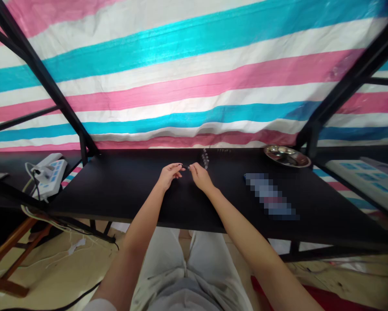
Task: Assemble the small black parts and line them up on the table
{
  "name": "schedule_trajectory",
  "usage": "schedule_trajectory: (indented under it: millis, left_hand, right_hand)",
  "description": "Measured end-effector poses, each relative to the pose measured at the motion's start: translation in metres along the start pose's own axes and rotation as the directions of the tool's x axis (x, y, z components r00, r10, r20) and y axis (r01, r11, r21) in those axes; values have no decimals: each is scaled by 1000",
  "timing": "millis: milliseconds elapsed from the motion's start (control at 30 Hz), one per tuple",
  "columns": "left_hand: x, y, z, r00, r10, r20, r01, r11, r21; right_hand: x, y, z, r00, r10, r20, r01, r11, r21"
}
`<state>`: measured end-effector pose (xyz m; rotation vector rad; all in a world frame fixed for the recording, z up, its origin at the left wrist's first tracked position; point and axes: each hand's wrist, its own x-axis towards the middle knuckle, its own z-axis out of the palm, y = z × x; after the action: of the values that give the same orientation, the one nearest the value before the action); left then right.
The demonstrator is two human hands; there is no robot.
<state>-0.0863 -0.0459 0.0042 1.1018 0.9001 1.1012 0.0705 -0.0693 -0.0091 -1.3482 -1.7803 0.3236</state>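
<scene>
Over the middle of the black table [125, 185], my two hands meet around a small dark, thin piece [185, 166] whose kind I cannot make out. My left hand [170, 175] pinches its left end between thumb and forefinger, with the other fingers loosely curled. At the right end, the fingertips of my right hand [198, 176] are closed on the same piece. Just beyond my right hand stand several small clear, shiny pieces [205, 158] in a row. A few tiny light pieces [224, 150] lie near the table's back edge.
A shiny metal plate [306, 162] rests at the back right. In front of it lies a blurred-out, bluish flat object [268, 196]. White power strips [53, 181] with plugs and cables sit at the left. Black metal posts [56, 97] and a striped sheet [194, 86] stand behind.
</scene>
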Motion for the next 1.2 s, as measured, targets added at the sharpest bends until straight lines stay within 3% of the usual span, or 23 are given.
schedule_trajectory:
  millis: [667,1200]
  left_hand:
    - [1,-2,5,989,105,-100,-107,994,-17]
    - [-1,1,8,987,70,-145,-81,994,-70]
  right_hand:
    - [2,-4,0,998,-56,-39,53,994,-92]
    - [-1,-8,-4,997,-60,-55,52,990,-132]
